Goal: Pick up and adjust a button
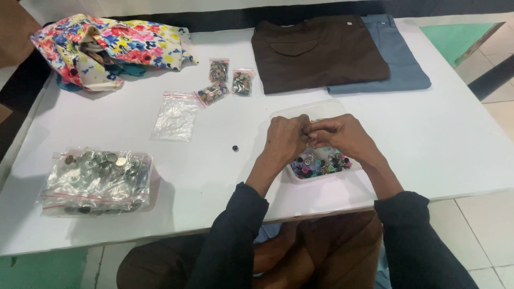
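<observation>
A: The clear plastic tub [321,113] is being taken as the landmark here. What is being held in it?

B: A heap of mixed buttons [320,161] is being shown at its near end: pink, purple, teal, black and silvery ones, all small and round.

A: And the hands?

B: Both are being held together right above the tub. The left hand [285,138] is being curled closed, and the right hand [342,134] is being pinched against it, fingertips meeting. Something tiny is being gripped between them, but what it is cannot be told.

A: Other containers?

B: Left of the tub, an empty clear zip bag [175,118] is being seen lying flat. Beyond that, three small zip bags [225,82] packed with dark and metallic buttons are being shown close together. Far left of the tub, a large clear bag [96,181] of silver buttons is being seen. At the far left corner, a floral cloth bag [115,45] is lying open.

A: Anything loose?

B: One black button [235,147] is being seen just left of the tub. Behind the tub, a folded brown garment [316,53] is being overlapped onto a folded blue one [399,59].
</observation>
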